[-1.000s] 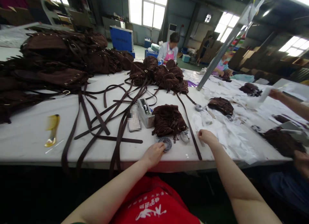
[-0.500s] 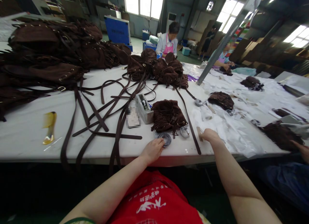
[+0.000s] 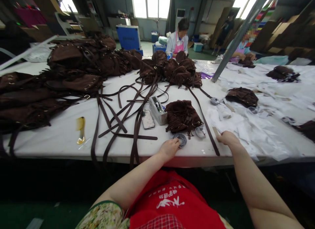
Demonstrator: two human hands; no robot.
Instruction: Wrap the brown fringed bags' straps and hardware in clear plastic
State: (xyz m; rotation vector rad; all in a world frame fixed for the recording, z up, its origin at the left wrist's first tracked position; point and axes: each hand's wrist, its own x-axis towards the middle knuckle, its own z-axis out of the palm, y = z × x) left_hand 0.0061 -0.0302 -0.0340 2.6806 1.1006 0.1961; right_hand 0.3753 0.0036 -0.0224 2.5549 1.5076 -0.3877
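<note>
My left hand point(image 3: 170, 148) is closed on the near left edge of a grey coiled roll point(image 3: 182, 141) lying by the table's front edge. Off to the right, my right hand point(image 3: 228, 138) pinches a small tan strip point(image 3: 216, 132). Just beyond the coil sits a dark brown fringed bag point(image 3: 182, 115), with a clear wrapped bundle point(image 3: 200, 131) at its near right corner. A grey tape dispenser point(image 3: 158, 111) and a pale blurred-out item point(image 3: 148, 119) stand left of the bag. One brown strap point(image 3: 205, 124) runs between the bag and my right hand.
Piled brown bags point(image 3: 76, 58) fill the left, more bags point(image 3: 169, 69) the middle back. Long straps point(image 3: 120, 124) trail over the front edge. A yellow comb point(image 3: 80, 129) lies left, white wrapping point(image 3: 268, 130) right. A metal pole point(image 3: 236, 41) rises behind; people work across the table.
The view has turned left, so everything appears further right. My left hand remains on the coil and my right hand still pinches the tan strip.
</note>
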